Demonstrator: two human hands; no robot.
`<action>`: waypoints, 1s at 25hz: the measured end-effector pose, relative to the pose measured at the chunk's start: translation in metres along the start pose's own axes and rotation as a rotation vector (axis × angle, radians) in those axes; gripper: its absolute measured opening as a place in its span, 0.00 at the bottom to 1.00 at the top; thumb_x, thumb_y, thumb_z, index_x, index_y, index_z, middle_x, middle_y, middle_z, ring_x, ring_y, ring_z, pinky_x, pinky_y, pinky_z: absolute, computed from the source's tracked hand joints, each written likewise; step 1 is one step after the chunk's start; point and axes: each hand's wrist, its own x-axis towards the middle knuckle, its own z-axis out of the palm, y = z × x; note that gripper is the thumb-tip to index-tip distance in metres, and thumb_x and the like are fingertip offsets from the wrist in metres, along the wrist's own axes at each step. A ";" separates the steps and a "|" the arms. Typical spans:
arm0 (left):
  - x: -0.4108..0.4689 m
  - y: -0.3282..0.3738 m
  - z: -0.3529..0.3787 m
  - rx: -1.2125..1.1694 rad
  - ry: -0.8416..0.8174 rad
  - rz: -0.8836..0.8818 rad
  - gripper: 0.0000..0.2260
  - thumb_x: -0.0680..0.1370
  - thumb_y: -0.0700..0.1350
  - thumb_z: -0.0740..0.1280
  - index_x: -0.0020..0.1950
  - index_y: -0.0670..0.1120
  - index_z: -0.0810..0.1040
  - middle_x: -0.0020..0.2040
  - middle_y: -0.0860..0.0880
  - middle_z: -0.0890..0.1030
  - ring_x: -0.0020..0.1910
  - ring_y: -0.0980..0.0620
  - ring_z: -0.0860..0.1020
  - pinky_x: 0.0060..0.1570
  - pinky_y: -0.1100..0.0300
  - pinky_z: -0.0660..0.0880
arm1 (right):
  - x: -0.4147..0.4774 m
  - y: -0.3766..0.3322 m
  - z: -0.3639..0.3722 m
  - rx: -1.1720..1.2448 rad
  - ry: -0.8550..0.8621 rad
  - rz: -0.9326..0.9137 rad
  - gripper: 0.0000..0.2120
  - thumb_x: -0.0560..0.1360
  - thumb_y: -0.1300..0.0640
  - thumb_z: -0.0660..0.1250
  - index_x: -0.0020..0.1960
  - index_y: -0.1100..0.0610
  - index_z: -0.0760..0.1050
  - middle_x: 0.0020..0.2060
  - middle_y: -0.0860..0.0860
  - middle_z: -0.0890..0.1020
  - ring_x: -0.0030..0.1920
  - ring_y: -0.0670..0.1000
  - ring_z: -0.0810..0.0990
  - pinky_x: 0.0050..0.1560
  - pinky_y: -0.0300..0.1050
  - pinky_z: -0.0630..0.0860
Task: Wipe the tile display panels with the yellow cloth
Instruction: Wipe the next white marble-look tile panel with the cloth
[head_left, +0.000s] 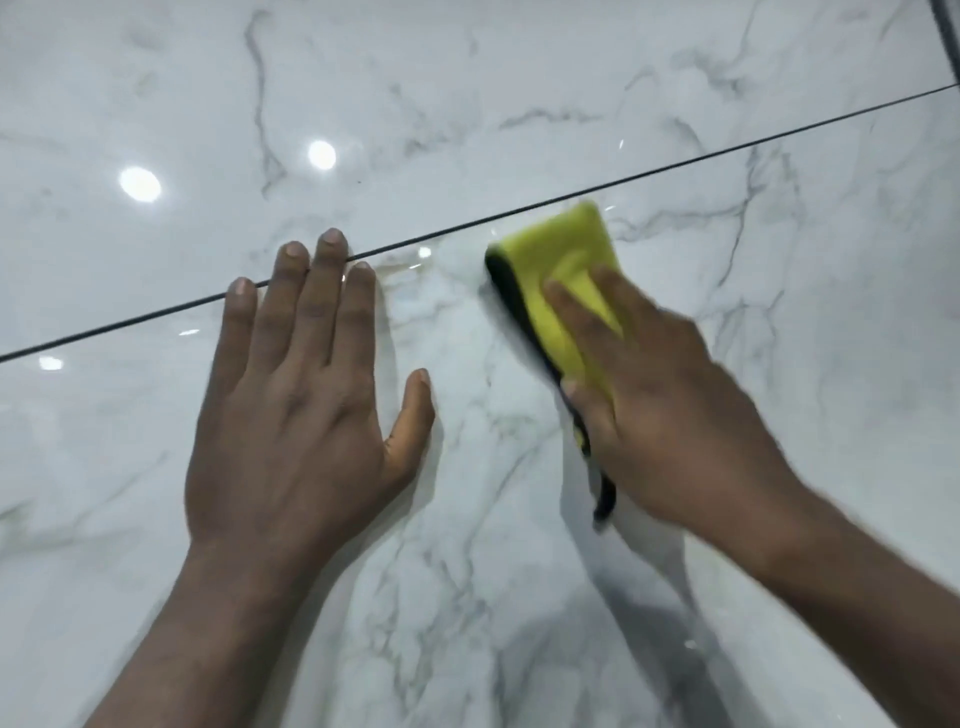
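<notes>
The dark seam (675, 161) between two marble-look tile panels is my landmark. The yellow cloth (561, 249), folded and with a black border, lies on the lower panel (467, 571) with its top edge just below the seam. The right hand (675, 415) presses it down with straight fingers (576, 306); I cannot tell if the thumb hooks the border. This hand looks blurred, so I judge it is in a wiping stroke.

The left hand (291, 415) rests flat and released, holding nothing, its fingertips crossing the seam. It is probably there to steady the person against the panel.

Above the seam, the upper panel (467, 78) reflects round lamps (139, 183). I see no brand, label or writing anywhere.
</notes>
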 end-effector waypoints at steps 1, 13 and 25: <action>0.000 0.001 0.001 0.004 -0.006 0.001 0.35 0.85 0.59 0.58 0.85 0.38 0.62 0.87 0.39 0.58 0.86 0.38 0.57 0.85 0.38 0.52 | 0.022 0.006 -0.002 0.020 0.003 0.061 0.34 0.83 0.46 0.61 0.84 0.35 0.48 0.84 0.46 0.53 0.75 0.60 0.64 0.59 0.64 0.79; -0.002 0.003 0.000 0.012 0.003 -0.009 0.34 0.85 0.59 0.57 0.85 0.37 0.62 0.87 0.38 0.59 0.86 0.37 0.58 0.84 0.36 0.54 | 0.051 0.032 -0.014 0.022 0.001 0.136 0.37 0.82 0.50 0.66 0.82 0.32 0.48 0.81 0.45 0.54 0.70 0.63 0.66 0.47 0.55 0.73; 0.001 0.005 0.001 0.016 -0.002 -0.006 0.34 0.86 0.58 0.55 0.86 0.36 0.59 0.87 0.36 0.56 0.86 0.35 0.56 0.84 0.35 0.53 | 0.087 0.065 -0.037 0.045 -0.078 0.090 0.35 0.77 0.54 0.73 0.79 0.37 0.63 0.72 0.51 0.64 0.66 0.64 0.72 0.57 0.62 0.79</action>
